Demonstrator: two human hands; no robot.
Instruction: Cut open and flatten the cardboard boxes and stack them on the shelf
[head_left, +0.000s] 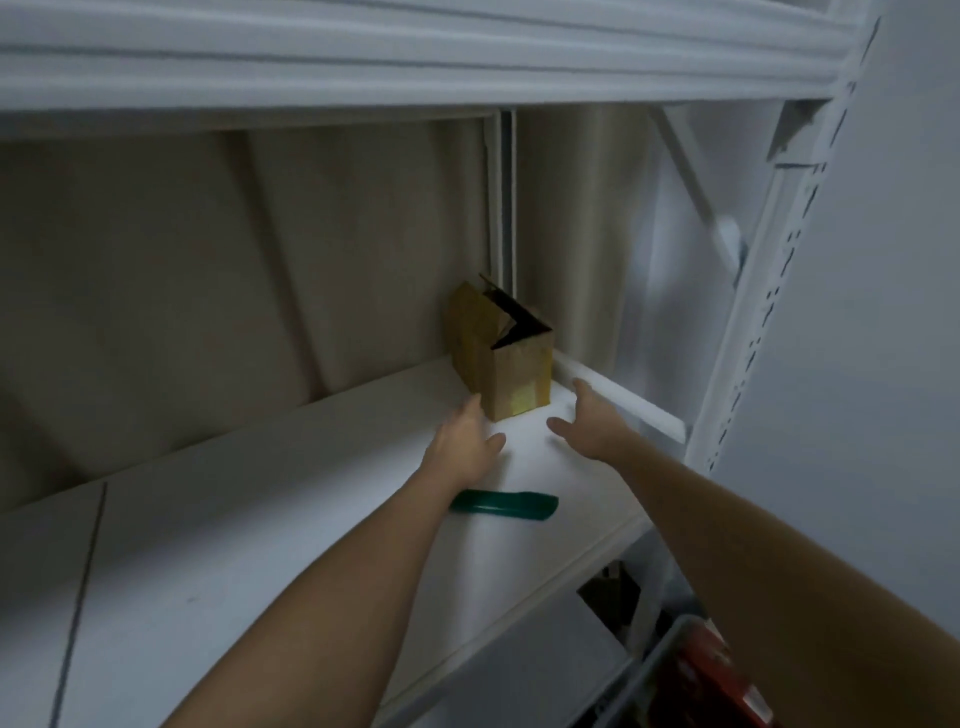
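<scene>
A small brown cardboard box (501, 356) stands upright at the back right corner of the white shelf (260, 519), its top flaps partly open and yellow tape on its front. My left hand (465, 441) reaches toward the box's lower left corner with straight fingers, fingertips at or just short of it. My right hand (589, 421) is stretched out to the right of the box, fingers spread, holding nothing. A green cutter (504, 503) lies flat on the shelf, partly under my left forearm.
A white shelf board runs overhead, and a white metal upright (769, 291) with slots stands at the right. A beige backing sheet covers the rear. Below the shelf at lower right sit a clear bin (670, 675) with red contents and some brown cardboard (608, 592).
</scene>
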